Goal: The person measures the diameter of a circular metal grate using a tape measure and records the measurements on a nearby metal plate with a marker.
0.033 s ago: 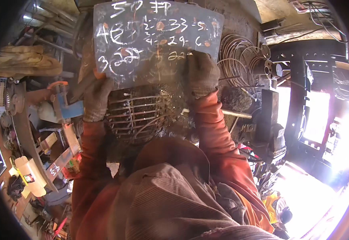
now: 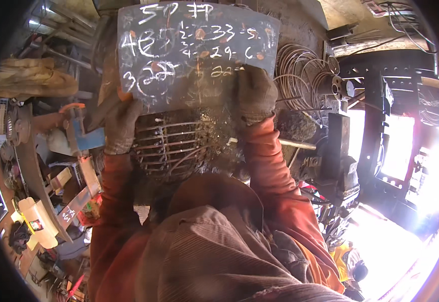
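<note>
A dark grey flat sheet (image 2: 194,65) with white chalk-like writing and rust-brown spots is tilted up in front of me. At its lower left corner, my gloved left hand (image 2: 122,126) is closed on the edge. My gloved right hand (image 2: 257,94) is closed at the lower right edge, its fingertips against the written face; whether a piece of chalk is also in them is hidden. Below the sheet, between my forearms, lies a grid of thin metal rods (image 2: 166,143) on a dark, dirty surface.
Right of the sheet are a coil of wire (image 2: 300,63) and a pale rod (image 2: 297,144). A heavy dark vise (image 2: 343,176) stands beyond my right forearm. At left are a blue metal piece (image 2: 89,139), an opened cardboard box (image 2: 38,221) and a tan cloth (image 2: 35,78).
</note>
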A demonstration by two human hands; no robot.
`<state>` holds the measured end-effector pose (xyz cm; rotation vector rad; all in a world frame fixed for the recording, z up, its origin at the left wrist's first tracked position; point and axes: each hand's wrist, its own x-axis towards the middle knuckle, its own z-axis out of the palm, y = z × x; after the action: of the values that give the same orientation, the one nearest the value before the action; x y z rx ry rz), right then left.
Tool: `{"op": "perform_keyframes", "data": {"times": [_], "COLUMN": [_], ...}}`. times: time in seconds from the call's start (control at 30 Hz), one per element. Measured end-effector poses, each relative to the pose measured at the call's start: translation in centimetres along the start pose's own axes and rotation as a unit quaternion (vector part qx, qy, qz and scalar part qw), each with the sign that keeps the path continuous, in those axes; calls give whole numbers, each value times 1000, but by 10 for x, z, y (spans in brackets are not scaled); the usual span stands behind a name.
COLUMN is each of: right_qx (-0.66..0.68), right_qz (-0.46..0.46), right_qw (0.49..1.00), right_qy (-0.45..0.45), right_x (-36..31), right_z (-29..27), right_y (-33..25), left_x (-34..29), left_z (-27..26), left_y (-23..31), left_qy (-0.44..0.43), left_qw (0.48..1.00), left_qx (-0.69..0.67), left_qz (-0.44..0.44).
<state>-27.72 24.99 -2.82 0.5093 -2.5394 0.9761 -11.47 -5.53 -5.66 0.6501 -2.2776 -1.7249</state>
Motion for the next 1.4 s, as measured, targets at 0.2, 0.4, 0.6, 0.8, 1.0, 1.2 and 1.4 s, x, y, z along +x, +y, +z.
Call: {"op": "perform_keyframes", "data": {"times": [0.2, 0.4, 0.6, 0.8, 1.0, 1.2, 1.4], "right_qx": [-4, -45, -191, -174, -137, -234, -217], "right_qz": [73, 28, 12, 3, 23, -17, 132], "right_qw": [997, 999, 974, 982, 984, 960, 953], "right_qy": [-8, -3, -121, -77, -111, -153, -164], "right_x": [3, -1, -24, -21, -10, -18, -75], "right_z": [-5, -3, -3, -6, -6, -48, -82], "right_y": [2, 27, 31, 12, 26, -16, -25], "left_x": [-3, -3, -2, -3, -3, -2, 4], "left_z": [4, 1, 2, 3, 4, -2, -4], "left_y": [3, 4, 0, -2, 7, -17, -16], "left_qy": [9, -1, 22, 37, 17, 30, -13], "left_qw": [1000, 1000, 1000, 998, 999, 999, 998], "left_qx": [-12, -13, 6, -46, -18, -31, -58], "left_qz": [0, -15, -12, -12, -28, 3, 24]}}
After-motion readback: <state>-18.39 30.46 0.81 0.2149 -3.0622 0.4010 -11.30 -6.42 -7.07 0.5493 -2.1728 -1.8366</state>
